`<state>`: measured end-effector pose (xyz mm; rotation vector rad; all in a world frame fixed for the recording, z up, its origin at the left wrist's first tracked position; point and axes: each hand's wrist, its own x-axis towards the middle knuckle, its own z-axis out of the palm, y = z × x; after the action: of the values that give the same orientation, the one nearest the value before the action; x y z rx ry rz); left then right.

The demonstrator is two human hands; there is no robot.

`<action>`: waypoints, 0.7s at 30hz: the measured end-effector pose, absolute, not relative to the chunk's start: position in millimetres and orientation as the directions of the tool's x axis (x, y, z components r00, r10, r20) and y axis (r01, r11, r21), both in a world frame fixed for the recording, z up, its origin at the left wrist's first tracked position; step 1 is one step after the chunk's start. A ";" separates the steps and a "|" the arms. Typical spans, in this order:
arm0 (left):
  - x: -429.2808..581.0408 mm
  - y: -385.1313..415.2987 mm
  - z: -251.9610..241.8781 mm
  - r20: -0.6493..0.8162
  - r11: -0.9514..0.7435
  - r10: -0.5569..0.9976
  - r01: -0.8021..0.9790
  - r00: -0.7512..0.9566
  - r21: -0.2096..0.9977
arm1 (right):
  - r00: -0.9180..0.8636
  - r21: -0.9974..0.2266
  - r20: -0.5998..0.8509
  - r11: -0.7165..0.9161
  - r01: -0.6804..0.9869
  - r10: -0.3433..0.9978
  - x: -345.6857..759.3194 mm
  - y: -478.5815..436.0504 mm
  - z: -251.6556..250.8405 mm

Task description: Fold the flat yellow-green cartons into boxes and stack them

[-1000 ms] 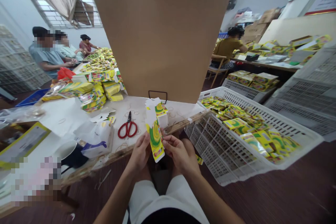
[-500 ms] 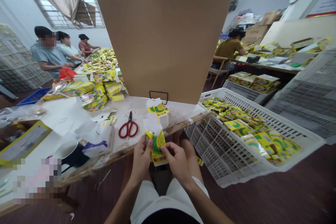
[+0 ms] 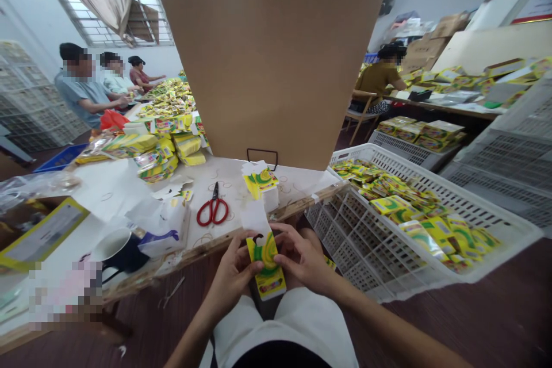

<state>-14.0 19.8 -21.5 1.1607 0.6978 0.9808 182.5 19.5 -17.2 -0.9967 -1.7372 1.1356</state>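
Over my lap, both hands grip a small yellow and green printed carton (image 3: 267, 264) whose white top flap stands up. My left hand (image 3: 233, 273) pinches its left edge, thumb on the front. My right hand (image 3: 304, 261) closes round its right side. Just beyond, on the table edge, sits a small stack of flat cartons (image 3: 261, 181) of the same print. Red-handled scissors (image 3: 213, 207) lie to the left of that stack.
A tall brown cardboard sheet (image 3: 276, 57) stands at the back of the wooden table (image 3: 302, 202). A white plastic crate (image 3: 345, 230) with several finished cartons sits at my right. A dark cup (image 3: 116, 248) and a white box (image 3: 166, 227) are at left. Other people work at further tables.
The carton has come down from the table edge toward my lap. Its long flat shape has been folded shorter and boxier, and both hands have shifted lower with it.
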 end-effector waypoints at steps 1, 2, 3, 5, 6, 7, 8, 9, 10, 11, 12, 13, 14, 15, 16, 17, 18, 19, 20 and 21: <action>-13.3 18.1 -22.5 0.031 0.095 0.898 -0.263 0.438 0.960 | -0.372 -0.942 0.199 0.282 0.183 0.906 184.6 18.4 -18.1; -12.4 16.5 -23.4 0.029 0.098 0.896 -0.261 0.443 0.960 | -0.381 -0.941 0.195 0.282 0.188 0.904 185.9 17.1 -18.8; -11.4 15.1 -24.1 0.025 0.101 0.894 -0.256 0.447 0.961 | -0.387 -0.940 0.193 0.283 0.190 0.902 186.7 15.8 -19.1; -9.6 12.8 -24.7 0.018 0.102 0.891 -0.241 0.453 0.965 | -0.397 -0.939 0.193 0.286 0.191 0.897 187.6 13.2 -17.5; -8.8 11.8 -24.4 0.014 0.104 0.888 -0.231 0.459 0.967 | -0.404 -0.936 0.194 0.292 0.196 0.894 188.0 12.3 -15.8; -8.1 11.0 -23.9 0.007 0.108 0.885 -0.220 0.466 0.970 | -0.415 -0.930 0.196 0.303 0.210 0.888 188.5 11.7 -13.6; -7.4 10.1 -23.1 -0.001 0.112 0.882 -0.207 0.471 0.972 | -0.424 -0.921 0.199 0.317 0.227 0.883 189.1 11.5 -11.4; -6.8 9.3 -22.1 -0.010 0.115 0.880 -0.192 0.476 0.975 | -0.430 -0.914 0.203 0.328 0.239 0.880 189.7 11.8 -9.4; -6.0 8.5 -21.1 -0.019 0.116 0.878 -0.174 0.478 0.978 | -0.429 -0.911 0.206 0.332 0.243 0.879 190.3 12.4 -7.8; -5.2 7.7 -20.3 -0.027 0.115 0.877 -0.156 0.479 0.981 | -0.424 -0.913 0.208 0.330 0.238 0.881 190.6 13.5 -7.0; -4.2 7.1 -19.7 -0.031 0.111 0.877 -0.139 0.479 0.984 | -0.412 -0.917 0.212 0.326 0.229 0.886 190.7 14.8 -6.9; -3.2 6.6 -19.4 -0.031 0.104 0.877 -0.127 0.479 0.986 | -0.393 -0.919 0.224 0.328 0.219 0.892 190.3 16.3 -7.6; -2.1 6.2 -19.4 -0.031 0.101 0.878 -0.122 0.478 0.987 | -0.370 -0.916 0.246 0.340 0.214 0.896 189.3 17.9 -8.8; -1.0 6.0 -19.5 -0.028 0.101 0.880 -0.129 0.474 0.986 | -0.344 -0.907 0.277 0.362 0.215 0.897 187.9 19.5 -10.5; 0.1 5.9 -19.7 -0.021 0.101 0.886 -0.149 0.463 0.984 | -0.310 -0.897 0.311 0.385 0.216 0.898 185.9 21.0 -12.3; 0.9 6.0 -19.8 -0.011 0.100 0.895 -0.177 0.445 0.979 | -0.267 -0.893 0.342 0.400 0.205 0.901 183.7 22.3 -14.2; 1.4 6.3 -19.9 -0.001 0.099 0.905 -0.208 0.425 0.973 | -0.217 -0.899 0.361 0.401 0.176 0.907 181.4 23.4 -15.8; 1.5 6.8 -19.8 0.004 0.100 0.912 -0.233 0.410 0.967 | -0.174 -0.911 0.365 0.390 0.134 0.915 179.6 24.3 -17.1; 1.0 7.6 -19.6 0.009 0.101 0.914 -0.249 0.406 0.963 | -0.135 -0.923 0.361 0.374 0.089 0.923 178.5 25.1 -17.8; 0.1 8.5 -19.4 0.012 0.101 0.913 -0.255 0.409 0.962 | -0.112 -0.930 0.357 0.364 0.054 0.927 178.6 25.9 -18.0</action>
<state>0.1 8.5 -19.4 1.1466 0.7295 0.9859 178.6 25.9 -18.0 -0.9318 -1.4889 0.9640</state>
